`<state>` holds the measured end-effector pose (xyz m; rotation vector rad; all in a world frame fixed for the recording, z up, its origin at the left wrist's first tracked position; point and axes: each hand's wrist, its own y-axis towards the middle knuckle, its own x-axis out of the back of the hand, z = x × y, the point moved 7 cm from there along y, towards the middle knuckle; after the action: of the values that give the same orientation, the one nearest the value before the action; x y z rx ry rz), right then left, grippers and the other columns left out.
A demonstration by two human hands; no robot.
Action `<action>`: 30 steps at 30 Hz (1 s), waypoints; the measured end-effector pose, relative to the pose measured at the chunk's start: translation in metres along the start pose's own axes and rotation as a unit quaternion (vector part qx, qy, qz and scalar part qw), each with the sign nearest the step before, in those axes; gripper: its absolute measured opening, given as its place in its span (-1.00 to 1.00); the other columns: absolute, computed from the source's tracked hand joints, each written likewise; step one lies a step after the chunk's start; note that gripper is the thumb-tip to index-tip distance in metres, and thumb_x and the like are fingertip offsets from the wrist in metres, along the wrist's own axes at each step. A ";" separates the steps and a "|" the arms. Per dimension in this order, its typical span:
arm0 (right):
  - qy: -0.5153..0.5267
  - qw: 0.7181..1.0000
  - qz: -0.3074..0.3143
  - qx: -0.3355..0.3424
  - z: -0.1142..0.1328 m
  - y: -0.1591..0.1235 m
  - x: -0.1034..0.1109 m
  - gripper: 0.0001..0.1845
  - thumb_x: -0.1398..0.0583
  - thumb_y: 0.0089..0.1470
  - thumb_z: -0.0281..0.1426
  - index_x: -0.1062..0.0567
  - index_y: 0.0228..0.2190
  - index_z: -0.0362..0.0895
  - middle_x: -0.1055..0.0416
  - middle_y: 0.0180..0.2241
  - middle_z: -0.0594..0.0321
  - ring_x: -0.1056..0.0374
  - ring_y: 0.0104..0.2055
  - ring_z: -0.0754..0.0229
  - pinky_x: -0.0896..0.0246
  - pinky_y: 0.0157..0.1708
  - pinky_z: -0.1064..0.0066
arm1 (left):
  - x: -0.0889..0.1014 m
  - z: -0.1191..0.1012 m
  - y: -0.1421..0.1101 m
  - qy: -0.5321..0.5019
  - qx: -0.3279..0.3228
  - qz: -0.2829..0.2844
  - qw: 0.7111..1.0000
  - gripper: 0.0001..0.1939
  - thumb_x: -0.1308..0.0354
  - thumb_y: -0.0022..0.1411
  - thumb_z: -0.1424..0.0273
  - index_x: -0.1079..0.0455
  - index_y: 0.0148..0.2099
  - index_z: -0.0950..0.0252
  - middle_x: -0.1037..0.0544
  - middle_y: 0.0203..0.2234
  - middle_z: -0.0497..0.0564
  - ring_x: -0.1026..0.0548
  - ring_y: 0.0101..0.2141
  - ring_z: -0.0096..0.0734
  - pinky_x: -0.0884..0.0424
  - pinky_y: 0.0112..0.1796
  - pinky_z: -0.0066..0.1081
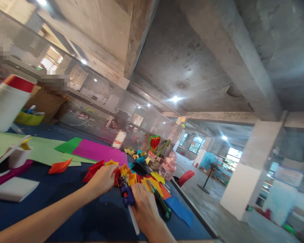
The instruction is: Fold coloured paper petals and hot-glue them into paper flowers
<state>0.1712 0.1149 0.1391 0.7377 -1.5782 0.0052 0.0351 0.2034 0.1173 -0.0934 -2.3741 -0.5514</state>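
My left hand (103,178) is closed on a red and yellow folded paper piece (121,170) on the dark blue table (66,199). My right hand (143,206) grips a purple glue gun (126,194) with a white glue stick (133,220) sticking out of its back. The gun's tip points at the folded paper held by the left hand. More red, yellow and orange paper pieces (155,184) lie just beyond the hands.
Green sheets (40,148) and a magenta sheet (98,152) lie at the back. An orange paper boat (59,166), a white block (14,189), a green utility knife (162,202), blue paper (179,209) and a pink jar (168,167) sit around. The table edge (192,206) runs at right.
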 end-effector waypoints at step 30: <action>0.023 0.999 -0.039 0.015 -0.003 -0.005 -0.005 -0.90 -0.10 0.00 -0.49 -0.32 -0.35 -0.12 -0.37 -0.33 0.19 -0.29 -0.29 0.13 -0.13 -0.36 0.39 | 0.007 -0.002 0.001 0.077 -0.032 -0.033 0.996 -0.73 0.15 0.18 0.50 -0.38 -0.28 0.30 -0.57 -0.36 0.16 -0.55 -0.29 -0.18 -0.32 -0.37 -0.40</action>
<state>0.1757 0.1143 0.1334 0.8170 -1.5087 -0.0103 0.0312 0.2032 0.1233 0.0002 -2.2174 -0.6430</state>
